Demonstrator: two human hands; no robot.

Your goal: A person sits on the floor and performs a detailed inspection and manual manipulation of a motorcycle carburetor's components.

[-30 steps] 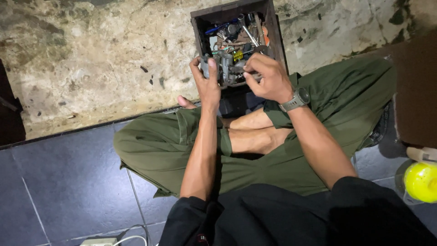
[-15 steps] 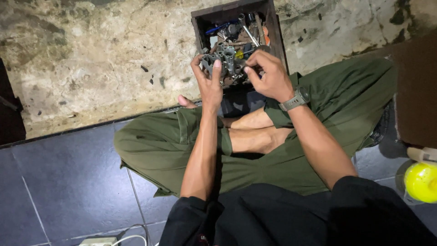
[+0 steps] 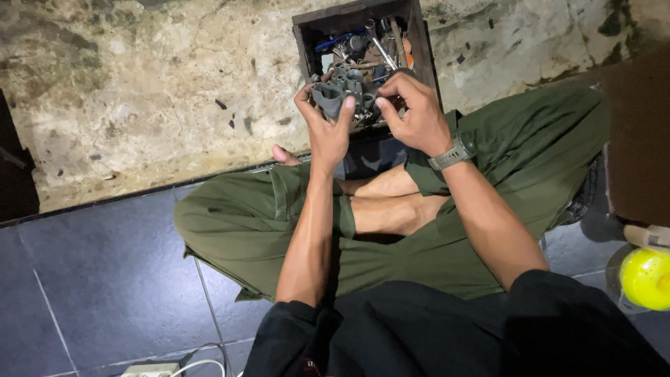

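I sit cross-legged in green trousers on dark floor tiles. My left hand (image 3: pixel 326 129) and my right hand (image 3: pixel 416 112), which wears a grey wristwatch (image 3: pixel 452 153), together hold a grey metal part with round openings (image 3: pixel 342 94). They hold it above the near edge of a dark wooden box (image 3: pixel 303 42). The box is full of tools and metal pieces, among them a blue-handled tool (image 3: pixel 338 40) and a shiny socket extension (image 3: pixel 382 50).
The box stands on a worn, stained concrete strip (image 3: pixel 153 91) beyond the tiles. A yellow round object (image 3: pixel 645 278) lies at the right edge. A white power strip with a cable (image 3: pixel 150 368) lies at the bottom left. A brown panel (image 3: pixel 638 132) stands at the right.
Both hands have lifted the grey part slightly and turned it, so its round openings now show more clearly. The view sits a little closer.
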